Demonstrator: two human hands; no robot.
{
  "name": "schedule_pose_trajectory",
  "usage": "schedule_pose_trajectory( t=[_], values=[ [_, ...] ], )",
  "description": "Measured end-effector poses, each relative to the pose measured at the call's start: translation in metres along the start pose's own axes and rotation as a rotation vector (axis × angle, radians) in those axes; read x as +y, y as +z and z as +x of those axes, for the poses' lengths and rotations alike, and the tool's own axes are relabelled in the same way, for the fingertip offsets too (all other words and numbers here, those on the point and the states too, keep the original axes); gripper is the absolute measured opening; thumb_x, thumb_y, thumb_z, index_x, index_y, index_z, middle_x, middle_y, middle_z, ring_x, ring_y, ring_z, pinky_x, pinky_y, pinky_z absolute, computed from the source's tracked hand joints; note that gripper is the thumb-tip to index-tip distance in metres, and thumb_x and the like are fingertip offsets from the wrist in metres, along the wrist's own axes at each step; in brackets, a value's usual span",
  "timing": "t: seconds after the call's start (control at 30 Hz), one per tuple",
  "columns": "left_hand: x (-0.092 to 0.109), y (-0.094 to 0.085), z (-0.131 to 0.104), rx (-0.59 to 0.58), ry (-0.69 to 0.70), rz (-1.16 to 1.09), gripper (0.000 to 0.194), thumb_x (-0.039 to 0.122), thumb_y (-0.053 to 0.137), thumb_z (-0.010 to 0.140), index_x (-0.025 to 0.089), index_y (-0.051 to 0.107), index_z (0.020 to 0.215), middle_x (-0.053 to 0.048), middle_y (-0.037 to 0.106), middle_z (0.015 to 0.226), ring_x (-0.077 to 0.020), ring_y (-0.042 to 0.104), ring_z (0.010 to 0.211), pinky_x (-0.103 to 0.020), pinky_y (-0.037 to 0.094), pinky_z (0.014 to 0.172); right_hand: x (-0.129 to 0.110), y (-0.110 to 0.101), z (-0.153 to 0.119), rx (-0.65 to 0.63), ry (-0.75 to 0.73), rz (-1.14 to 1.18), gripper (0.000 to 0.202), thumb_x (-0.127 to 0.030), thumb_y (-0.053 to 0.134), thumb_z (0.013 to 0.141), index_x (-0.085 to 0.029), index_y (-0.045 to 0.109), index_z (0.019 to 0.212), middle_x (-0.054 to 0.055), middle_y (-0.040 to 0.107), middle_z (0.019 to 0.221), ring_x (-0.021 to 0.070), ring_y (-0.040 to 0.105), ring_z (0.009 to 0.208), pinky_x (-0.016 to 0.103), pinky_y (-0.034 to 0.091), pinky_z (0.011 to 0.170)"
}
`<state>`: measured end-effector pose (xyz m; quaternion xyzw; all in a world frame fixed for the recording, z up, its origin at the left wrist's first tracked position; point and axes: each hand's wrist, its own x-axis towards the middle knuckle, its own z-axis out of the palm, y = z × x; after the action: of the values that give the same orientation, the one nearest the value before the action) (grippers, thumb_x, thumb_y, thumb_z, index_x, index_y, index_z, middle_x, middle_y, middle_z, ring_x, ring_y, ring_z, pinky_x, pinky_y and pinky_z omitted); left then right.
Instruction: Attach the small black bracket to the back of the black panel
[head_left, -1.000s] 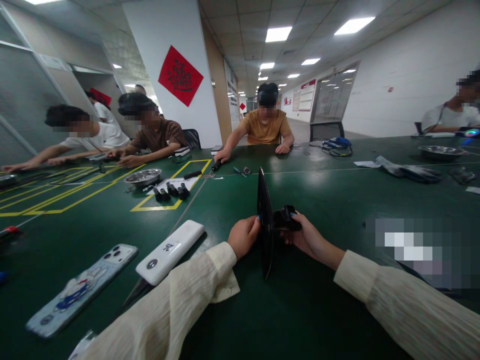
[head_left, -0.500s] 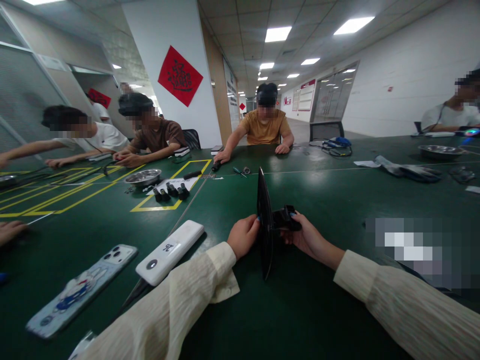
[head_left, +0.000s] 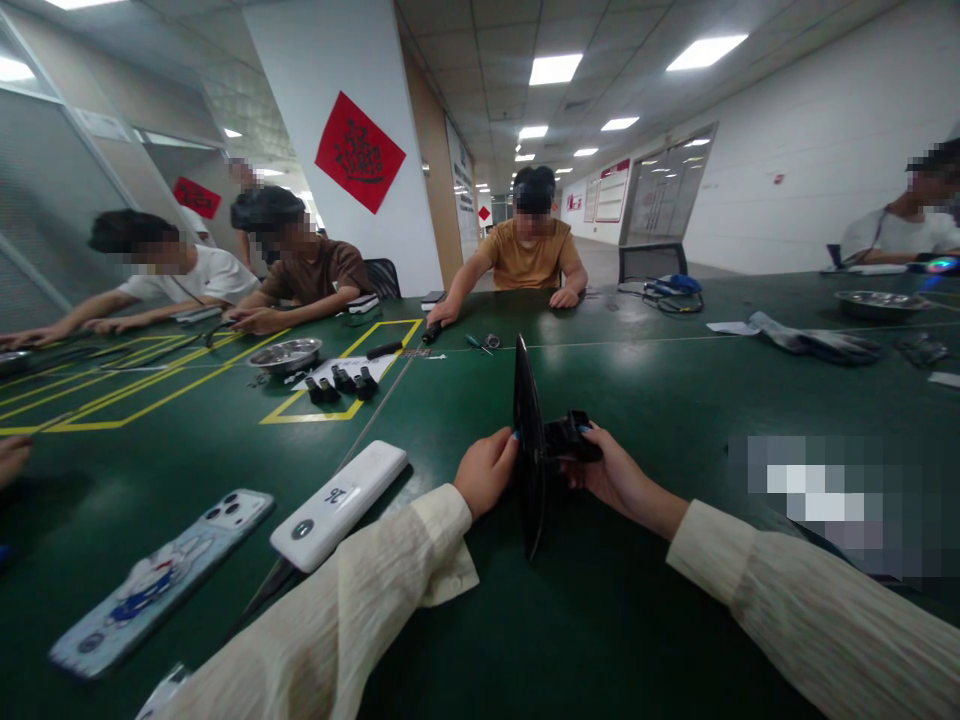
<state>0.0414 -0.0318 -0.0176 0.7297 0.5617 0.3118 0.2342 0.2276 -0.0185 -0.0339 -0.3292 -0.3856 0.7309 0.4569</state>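
A thin black panel (head_left: 529, 450) stands nearly upright in front of me, seen almost edge-on, so its face is hidden. From its right side juts a chunky black bracket (head_left: 571, 437). My left hand (head_left: 486, 470) is closed on the panel's left side, thumb pressed to it, the other fingers out of sight. Wrapped round the bracket is my right hand (head_left: 611, 462), with the thumb on top and the lower fingers partly hidden in shadow. Both hands are just above the green table (head_left: 622, 610), at its near middle.
Left of my forearm lie a white power bank (head_left: 341, 505) marked 26 and a phone in a rabbit-print case (head_left: 165, 580). Farther off are several black cylindrical parts (head_left: 343, 383) and a metal bowl (head_left: 285, 355). Gloves (head_left: 817, 340) lie to the right. Co-workers sit around the table.
My hands, the panel and the bracket have stayed in place. At the left edge a co-worker's hand has drawn back leftward, and the far-left person's arm and head have shifted.
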Motion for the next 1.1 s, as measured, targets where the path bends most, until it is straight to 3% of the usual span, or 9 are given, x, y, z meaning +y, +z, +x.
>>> schedule_pose_trajectory(
  t=[0.23, 0.43, 0.87, 1.1],
  values=[
    [0.0016, -0.0008, -0.0012, -0.010, -0.002, 0.008, 0.029, 0.031, 0.033, 0.087, 0.017, 0.058, 0.089, -0.004, 0.065, 0.083, -0.0188, 0.059, 0.080, -0.027, 0.044, 0.075, 0.0000, -0.0002, 0.0005, -0.001, 0.010, 0.010, 0.019, -0.029, 0.041, 0.081, -0.022, 0.039, 0.099, 0.000, 0.057, 0.065, 0.0162, 0.056, 0.056, 0.023, 0.040, 0.045],
    [-0.0025, 0.0006, 0.0005, -0.016, 0.048, -0.026, 0.037, 0.035, 0.029, 0.087, 0.015, 0.059, 0.079, -0.006, 0.065, 0.079, -0.0197, 0.059, 0.076, -0.028, 0.045, 0.071, -0.0001, 0.0002, -0.0005, 0.007, 0.006, 0.004, 0.016, -0.028, 0.037, 0.083, -0.022, 0.039, 0.098, 0.001, 0.058, 0.067, 0.0158, 0.056, 0.056, 0.024, 0.040, 0.045],
    [-0.0038, 0.0025, 0.0020, -0.038, -0.008, 0.031, 0.046, 0.041, 0.024, 0.087, 0.014, 0.056, 0.069, -0.007, 0.063, 0.072, -0.0202, 0.058, 0.072, -0.027, 0.044, 0.066, -0.0024, 0.0032, -0.0014, 0.037, 0.018, 0.007, 0.017, -0.027, 0.037, 0.082, -0.022, 0.038, 0.097, 0.001, 0.058, 0.066, 0.0157, 0.056, 0.054, 0.023, 0.040, 0.043],
    [-0.0069, 0.0033, 0.0014, 0.015, 0.006, 0.011, 0.039, 0.035, 0.026, 0.089, 0.016, 0.057, 0.078, -0.004, 0.064, 0.076, -0.0176, 0.057, 0.073, -0.027, 0.043, 0.070, -0.0020, 0.0037, -0.0017, 0.018, 0.002, 0.000, 0.016, -0.028, 0.039, 0.081, -0.022, 0.038, 0.096, 0.001, 0.059, 0.067, 0.0154, 0.056, 0.054, 0.023, 0.040, 0.044]
  ],
)
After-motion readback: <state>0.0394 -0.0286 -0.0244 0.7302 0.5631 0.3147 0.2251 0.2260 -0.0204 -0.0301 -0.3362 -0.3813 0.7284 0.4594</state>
